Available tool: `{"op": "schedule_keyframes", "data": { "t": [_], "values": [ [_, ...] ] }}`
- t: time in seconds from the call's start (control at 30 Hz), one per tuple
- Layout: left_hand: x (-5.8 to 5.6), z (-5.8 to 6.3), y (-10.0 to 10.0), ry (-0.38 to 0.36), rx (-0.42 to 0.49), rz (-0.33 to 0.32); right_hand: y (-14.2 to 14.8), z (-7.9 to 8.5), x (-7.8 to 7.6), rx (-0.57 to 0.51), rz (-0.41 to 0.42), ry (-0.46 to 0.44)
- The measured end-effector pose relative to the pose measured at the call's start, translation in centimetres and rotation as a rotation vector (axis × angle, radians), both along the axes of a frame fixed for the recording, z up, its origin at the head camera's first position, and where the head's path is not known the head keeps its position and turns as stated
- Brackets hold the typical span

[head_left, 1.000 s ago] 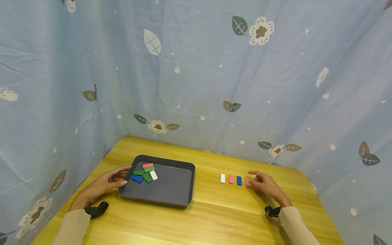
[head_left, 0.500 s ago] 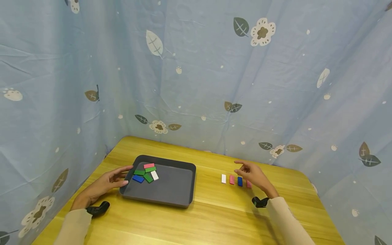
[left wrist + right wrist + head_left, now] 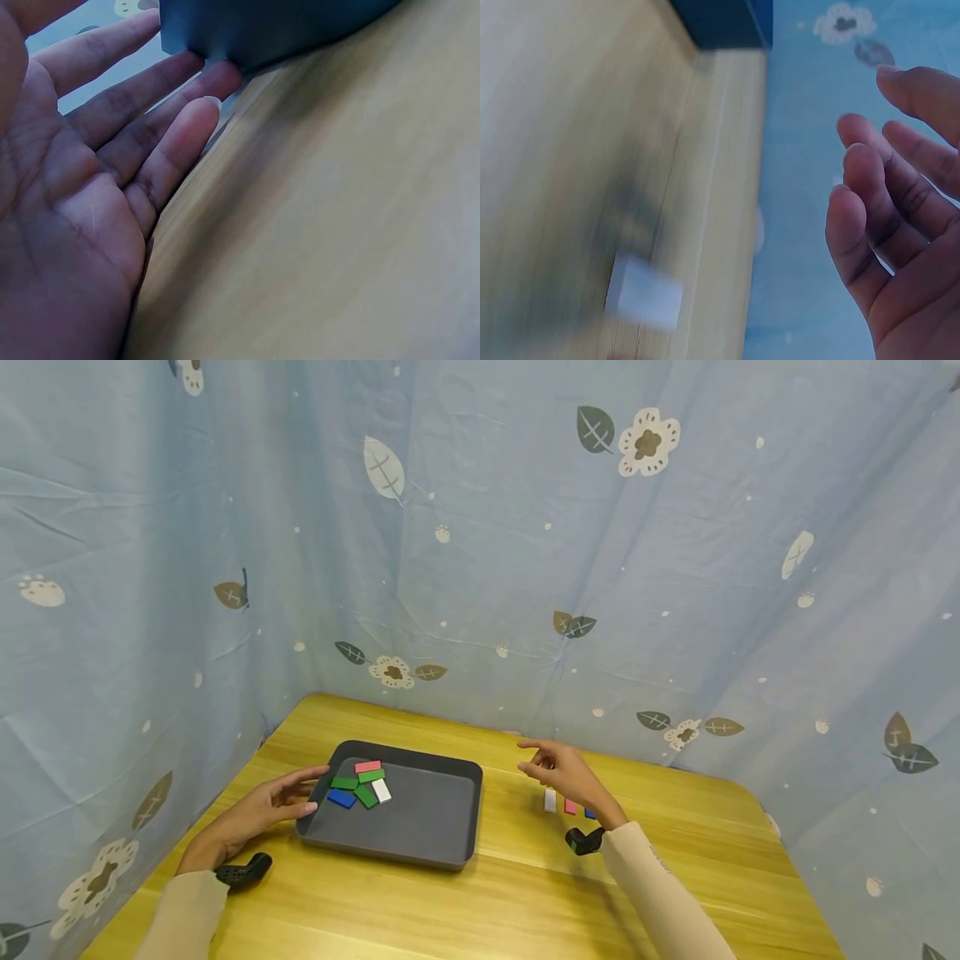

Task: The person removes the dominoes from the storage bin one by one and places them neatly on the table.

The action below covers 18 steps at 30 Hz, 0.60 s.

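Six in the tray, head view: near the left end of the dark tray [image 3: 427, 818] lie a pink block [image 3: 368, 767], three green blocks [image 3: 366, 797], a white block [image 3: 381, 790] and a blue block [image 3: 342, 798], close together.
Left hand [image 3: 258, 814]: at the tray's left rim, forefinger and thumb well spread.
Right hand [image 3: 573, 777]: raised between the tray and the loose row, thumb and forefinger apart with a gap between.
Loose row: on the wooden table [image 3: 420, 910], a white piece [image 3: 550, 801], then a pink piece [image 3: 571, 807] and a blue piece [image 3: 590, 814], the last two partly hidden by the right arm.
Backdrop: a blue curtain [image 3: 480, 535] with printed leaves and flowers.
Tray wall, left wrist view: the left fingers are long and nearly straight, tips against its outer side.
Right fingers, right wrist view: loosely bent, thumb standing clear of them.
White piece, same view: blurred on the table, apart from the hand; the tray's corner shows beyond it.
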<state>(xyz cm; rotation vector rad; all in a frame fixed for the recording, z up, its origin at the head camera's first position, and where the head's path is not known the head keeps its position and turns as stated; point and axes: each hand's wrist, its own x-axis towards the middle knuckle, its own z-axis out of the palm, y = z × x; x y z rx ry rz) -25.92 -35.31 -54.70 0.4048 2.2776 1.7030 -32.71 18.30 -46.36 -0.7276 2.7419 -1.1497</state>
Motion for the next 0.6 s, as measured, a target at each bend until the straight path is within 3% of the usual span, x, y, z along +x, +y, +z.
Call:
{"op": "schedule_keyframes", "data": {
  "t": [0.6],
  "values": [
    [0.1,0.2,0.2,0.017,0.005,-0.006,-10.3,-0.5,-0.6,-0.027,0.229,0.073]
  ]
}}
